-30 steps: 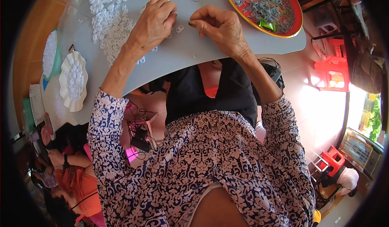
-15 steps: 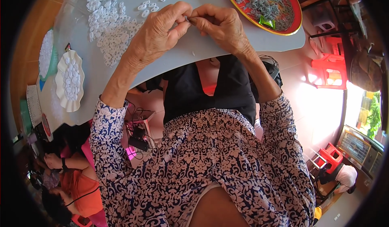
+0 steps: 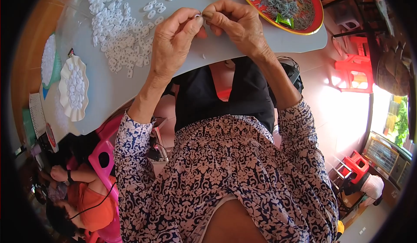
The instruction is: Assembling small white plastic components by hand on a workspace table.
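Both hands meet above the grey table (image 3: 208,45), fingertips almost touching. My left hand (image 3: 176,39) is closed, with a small white plastic piece (image 3: 197,16) pinched between thumb and forefinger. My right hand (image 3: 236,23) is closed too, thumb against forefinger right beside that piece; whatever it grips is too small to make out. To the left of my hands lies a spread of white oval plastic pieces (image 3: 130,47) with holes. A few loose ones (image 3: 151,14) lie just beyond my left hand. At the right is a round red tray (image 3: 318,15) holding many thin grey pieces.
A green packet (image 3: 284,20) lies in the tray. On the left stand a scalloped cream dish (image 3: 65,89) and a green bowl (image 3: 56,65), both with white pieces. A person in orange (image 3: 93,206) sits by a pink chair (image 3: 104,156). Red stools (image 3: 356,69) stand on the floor at right.
My left hand has turned more upright and its forearm has moved right, uncovering more of the white pieces. The white plastic piece now shows at its fingertips. My right hand has barely moved.
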`<state>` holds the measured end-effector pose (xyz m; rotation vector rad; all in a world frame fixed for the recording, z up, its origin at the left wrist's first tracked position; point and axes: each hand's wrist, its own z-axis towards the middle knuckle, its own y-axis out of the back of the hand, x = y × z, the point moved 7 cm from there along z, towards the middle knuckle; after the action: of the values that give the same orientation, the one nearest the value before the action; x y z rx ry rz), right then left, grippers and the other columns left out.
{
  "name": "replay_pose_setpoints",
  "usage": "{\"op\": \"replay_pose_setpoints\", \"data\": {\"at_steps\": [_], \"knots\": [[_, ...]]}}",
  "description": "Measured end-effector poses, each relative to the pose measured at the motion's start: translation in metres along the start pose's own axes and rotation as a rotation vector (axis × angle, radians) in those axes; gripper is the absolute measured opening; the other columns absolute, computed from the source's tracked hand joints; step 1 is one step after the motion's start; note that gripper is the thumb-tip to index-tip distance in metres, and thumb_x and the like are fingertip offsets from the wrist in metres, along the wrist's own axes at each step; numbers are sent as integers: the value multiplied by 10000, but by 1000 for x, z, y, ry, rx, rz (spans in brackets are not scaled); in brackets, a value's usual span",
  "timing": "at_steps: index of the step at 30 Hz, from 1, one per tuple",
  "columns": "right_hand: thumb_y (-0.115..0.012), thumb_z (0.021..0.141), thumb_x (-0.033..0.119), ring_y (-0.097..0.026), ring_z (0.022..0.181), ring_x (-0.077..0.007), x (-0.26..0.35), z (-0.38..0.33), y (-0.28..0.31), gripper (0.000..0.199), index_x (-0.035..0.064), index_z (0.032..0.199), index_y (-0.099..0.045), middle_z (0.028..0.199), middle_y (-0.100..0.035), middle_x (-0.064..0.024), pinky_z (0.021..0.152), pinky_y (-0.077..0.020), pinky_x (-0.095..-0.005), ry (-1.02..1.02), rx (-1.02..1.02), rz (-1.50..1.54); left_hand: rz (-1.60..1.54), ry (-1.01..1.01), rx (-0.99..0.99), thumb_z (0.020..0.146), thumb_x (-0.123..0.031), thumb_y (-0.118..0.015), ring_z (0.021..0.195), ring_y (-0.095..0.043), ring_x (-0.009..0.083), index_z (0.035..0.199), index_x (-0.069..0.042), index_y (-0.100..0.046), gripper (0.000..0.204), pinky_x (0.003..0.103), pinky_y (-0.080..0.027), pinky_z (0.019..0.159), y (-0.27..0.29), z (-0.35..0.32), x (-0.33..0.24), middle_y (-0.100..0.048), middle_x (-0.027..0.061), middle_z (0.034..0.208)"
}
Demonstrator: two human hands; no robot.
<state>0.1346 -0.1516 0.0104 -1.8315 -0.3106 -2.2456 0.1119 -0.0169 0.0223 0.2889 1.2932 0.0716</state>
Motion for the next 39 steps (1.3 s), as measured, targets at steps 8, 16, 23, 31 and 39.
{"op": "replay_pose_setpoints", "data": {"at_steps": [8,16,23,31,39], "knots": [[-600,895,105,-532,610,-40,-2,4,0,139,0,958,-666,728,-623,0,582,-458,-190,33,-28,-2,-84,59,21,936,-192,-500,597,-515,66,941,-10,-601,209,214,-410,568,1,-5,-1,-600,17,665],[-611,885,103,-598,670,-56,1,1,-1,127,-10,919,-660,769,-651,-19,633,-490,-204,12,5,33,-43,116,79,930,-209,-513,608,-537,73,887,-18,-608,217,220,-431,595,6,-9,1,-590,17,651],[-637,870,124,-578,684,-56,3,1,-5,134,-4,899,-660,752,-637,-9,635,-478,-202,6,78,-23,-28,140,126,929,-220,-501,620,-540,82,874,-15,-590,230,228,-433,615,6,-10,3,-575,23,637],[-607,874,40,-577,783,-67,2,2,-8,118,3,986,-595,831,-618,-2,718,-497,-219,72,86,76,-2,141,155,929,-231,-497,598,-520,88,865,-21,-582,235,240,-419,595,6,-8,7,-553,29,608],[-611,870,39,-599,792,-82,-4,3,-7,150,10,1010,-566,847,-623,-24,726,-507,-227,46,87,156,32,127,178,930,-234,-495,591,-515,92,853,-26,-578,237,250,-415,591,5,-7,7,-540,20,583]]}}
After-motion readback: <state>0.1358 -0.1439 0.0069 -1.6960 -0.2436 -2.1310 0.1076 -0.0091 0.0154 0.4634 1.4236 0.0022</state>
